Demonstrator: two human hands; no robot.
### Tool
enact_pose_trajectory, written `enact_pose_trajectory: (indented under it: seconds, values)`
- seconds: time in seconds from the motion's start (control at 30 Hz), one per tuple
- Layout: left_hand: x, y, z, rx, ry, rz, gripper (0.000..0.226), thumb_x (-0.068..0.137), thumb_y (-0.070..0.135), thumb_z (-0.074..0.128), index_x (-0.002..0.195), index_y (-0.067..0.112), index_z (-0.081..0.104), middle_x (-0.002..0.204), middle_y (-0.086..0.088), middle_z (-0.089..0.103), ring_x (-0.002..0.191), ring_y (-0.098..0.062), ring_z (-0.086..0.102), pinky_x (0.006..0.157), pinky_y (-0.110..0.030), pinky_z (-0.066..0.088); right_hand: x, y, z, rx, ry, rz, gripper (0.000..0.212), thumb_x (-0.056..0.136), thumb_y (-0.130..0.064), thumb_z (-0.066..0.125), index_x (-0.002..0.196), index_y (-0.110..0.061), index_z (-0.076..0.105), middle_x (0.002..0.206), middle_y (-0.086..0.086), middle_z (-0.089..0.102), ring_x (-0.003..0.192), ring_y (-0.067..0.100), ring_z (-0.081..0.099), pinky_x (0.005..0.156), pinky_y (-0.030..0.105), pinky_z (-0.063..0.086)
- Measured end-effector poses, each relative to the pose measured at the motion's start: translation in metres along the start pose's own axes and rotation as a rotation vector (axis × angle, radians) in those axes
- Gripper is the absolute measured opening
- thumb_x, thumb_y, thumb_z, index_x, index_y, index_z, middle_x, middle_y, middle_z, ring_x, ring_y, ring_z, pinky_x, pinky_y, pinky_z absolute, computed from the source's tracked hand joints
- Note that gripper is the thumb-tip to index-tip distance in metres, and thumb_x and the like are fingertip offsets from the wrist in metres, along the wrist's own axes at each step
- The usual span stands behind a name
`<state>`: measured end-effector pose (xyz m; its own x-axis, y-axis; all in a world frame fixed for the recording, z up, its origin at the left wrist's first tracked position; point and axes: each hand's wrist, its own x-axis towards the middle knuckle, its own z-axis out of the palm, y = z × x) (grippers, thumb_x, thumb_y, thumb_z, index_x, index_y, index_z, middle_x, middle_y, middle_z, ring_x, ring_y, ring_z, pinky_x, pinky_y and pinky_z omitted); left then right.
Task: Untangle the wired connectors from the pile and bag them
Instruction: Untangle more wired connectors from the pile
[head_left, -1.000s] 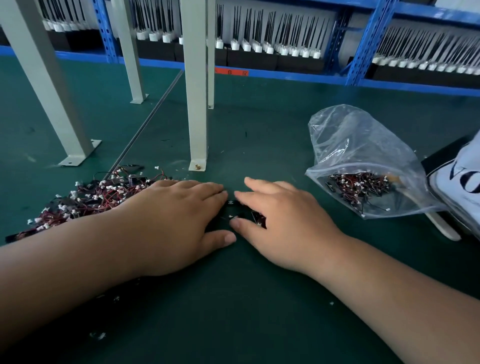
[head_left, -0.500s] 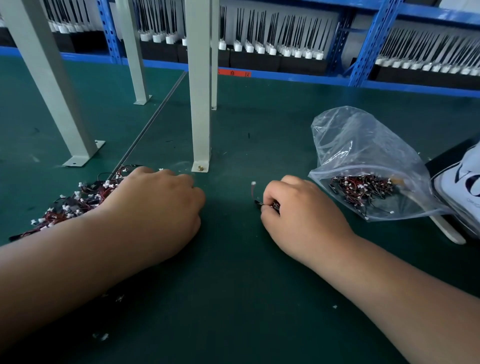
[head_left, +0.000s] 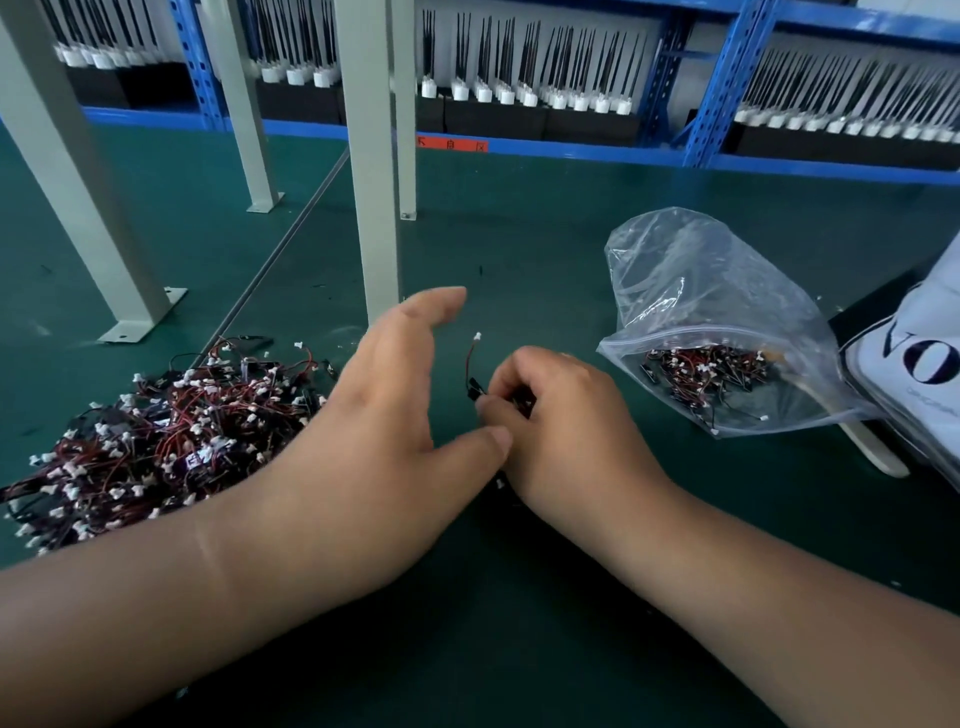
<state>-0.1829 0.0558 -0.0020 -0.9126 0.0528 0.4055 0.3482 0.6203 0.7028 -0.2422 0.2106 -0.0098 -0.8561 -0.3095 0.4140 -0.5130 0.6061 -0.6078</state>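
A tangled pile of red-and-black wired connectors (head_left: 156, 436) with small white plugs lies on the green mat at the left. My right hand (head_left: 561, 426) is curled around a small bunch of wired connectors (head_left: 474, 371); one wire with a white plug sticks up from the fist. My left hand (head_left: 384, 415) is beside it with fingers straight and spread, thumb close to the right hand, holding nothing. A clear plastic bag (head_left: 717, 312) lies to the right with its mouth toward the hands and holds several connectors.
Grey metal posts (head_left: 371, 208) stand on the green mat (head_left: 519, 260) behind the hands. A white printed bag (head_left: 914, 364) and a pale flat stick (head_left: 872, 452) lie at the right edge. Blue shelving with rows of black antennas runs along the back.
My left hand lifted off the pile, opened and moved right toward my right hand. My right hand stayed curled round the small bunch of connectors.
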Motion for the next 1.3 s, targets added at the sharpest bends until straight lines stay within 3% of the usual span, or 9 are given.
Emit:
enact_pose_trajectory:
  seconds: [0.13,0.37,0.53,0.63,0.73,0.9,1.07,1.17,1.3]
  values:
    - [0.008,-0.009,0.025,-0.527,0.066,-0.303,0.076,0.053,0.044,0.072,0.12,0.06,0.04,0.129,0.036,0.046,0.133,0.007,0.037,0.105,-0.03,0.037,0.001,-0.002,0.001,0.212,0.024,0.099,0.014,0.085,-0.019,0.067,0.073,-0.018,0.061,0.058,-0.012,0.056,0.053,0.005,0.047,0.049,0.018,0.035]
    - [0.011,-0.023,0.03,-1.04,0.062,-0.532,0.057,0.064,0.047,0.076,0.116,0.033,0.059,0.114,0.01,0.071,0.11,-0.006,0.064,0.08,-0.02,0.056,0.003,-0.007,0.002,0.493,-0.036,0.23,0.019,0.095,-0.023,0.061,0.077,-0.021,0.057,0.06,-0.013,0.052,0.056,0.003,0.046,0.057,0.019,0.04]
    - [0.004,-0.016,0.026,-1.021,-0.029,-0.492,0.08,0.066,0.049,0.078,0.136,0.026,0.048,0.126,0.0,0.066,0.12,-0.017,0.06,0.105,-0.044,0.04,0.002,-0.011,0.005,0.691,-0.092,0.265,0.016,0.095,-0.02,0.063,0.079,-0.022,0.061,0.069,-0.011,0.055,0.065,0.003,0.049,0.066,0.019,0.043]
    - [0.003,-0.01,0.028,-0.895,-0.036,-0.438,0.084,0.064,0.038,0.077,0.141,0.025,0.046,0.128,0.008,0.064,0.12,-0.011,0.059,0.104,-0.037,0.042,0.004,-0.011,0.004,0.847,-0.128,0.332,0.006,0.082,-0.029,0.064,0.078,-0.025,0.065,0.079,-0.002,0.063,0.078,0.011,0.058,0.077,0.031,0.047]
    - [0.003,-0.003,0.029,-0.739,-0.049,-0.38,0.085,0.063,0.026,0.074,0.142,0.026,0.042,0.123,0.02,0.064,0.116,0.001,0.058,0.092,-0.021,0.05,0.01,-0.007,-0.002,1.0,-0.114,0.428,0.014,0.089,-0.019,0.067,0.076,-0.022,0.066,0.076,0.003,0.066,0.078,0.02,0.062,0.076,0.037,0.051]
    - [0.007,-0.007,0.014,-0.24,-0.215,-0.176,0.088,0.06,0.054,0.07,0.141,0.04,0.039,0.128,0.025,0.057,0.122,0.007,0.05,0.107,-0.031,0.04,0.016,-0.004,-0.011,1.059,-0.134,0.493,0.017,0.099,-0.014,0.057,0.083,-0.016,0.062,0.071,0.002,0.066,0.064,0.018,0.066,0.06,0.034,0.052]
    - [0.009,-0.01,0.01,-0.521,-0.238,-0.205,0.067,0.071,0.035,0.073,0.134,0.032,0.05,0.121,0.002,0.064,0.115,-0.015,0.062,0.098,-0.035,0.051,0.01,-0.004,-0.007,1.025,-0.234,0.449,0.015,0.102,-0.015,0.054,0.089,-0.014,0.062,0.075,0.004,0.067,0.064,0.019,0.066,0.05,0.026,0.05]
    - [0.01,-0.009,0.01,-0.713,-0.213,-0.218,0.044,0.086,0.02,0.061,0.13,0.021,0.055,0.122,-0.001,0.067,0.114,-0.018,0.063,0.091,-0.022,0.051,0.008,-0.003,-0.006,0.898,-0.255,0.35,0.014,0.1,-0.012,0.056,0.088,-0.014,0.063,0.072,0.0,0.067,0.064,0.012,0.064,0.056,0.023,0.051]
    - [0.012,-0.012,0.009,-0.761,-0.176,-0.276,0.041,0.086,0.022,0.054,0.126,0.021,0.06,0.121,-0.002,0.068,0.115,-0.019,0.063,0.103,-0.035,0.047,0.008,0.006,-0.007,0.562,-0.191,0.148,0.015,0.096,-0.014,0.063,0.081,-0.017,0.066,0.072,0.004,0.066,0.069,0.01,0.057,0.07,0.036,0.051]
